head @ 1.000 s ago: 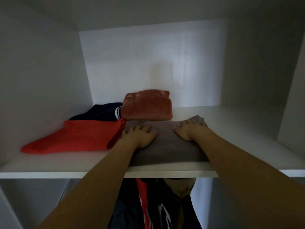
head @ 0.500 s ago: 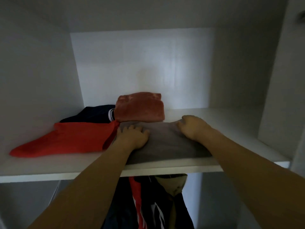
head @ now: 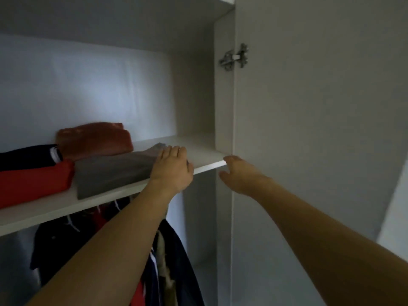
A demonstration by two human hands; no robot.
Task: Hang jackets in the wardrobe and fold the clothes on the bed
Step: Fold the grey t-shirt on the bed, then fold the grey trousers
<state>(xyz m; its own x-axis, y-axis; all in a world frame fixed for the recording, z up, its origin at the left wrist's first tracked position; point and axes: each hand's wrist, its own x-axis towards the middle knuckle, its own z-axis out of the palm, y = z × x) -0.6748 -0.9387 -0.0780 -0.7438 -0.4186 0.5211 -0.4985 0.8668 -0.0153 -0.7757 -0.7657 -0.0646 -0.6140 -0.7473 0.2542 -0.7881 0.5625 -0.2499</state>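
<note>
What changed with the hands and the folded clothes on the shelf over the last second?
The right hand came off the grey folded garment and moved right to the shelf edge, beside the wardrobe door. The left hand slid from the garment's left part to its right end, fingers flat. The view swung right too. The grey, red, rust and navy folded clothes kept their places.

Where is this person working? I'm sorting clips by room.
Most likely inside a bedroom wardrobe: a white shelf holds folded clothes such as a grey garment, jackets hang beneath it, and a hinge carries the open door.
</note>
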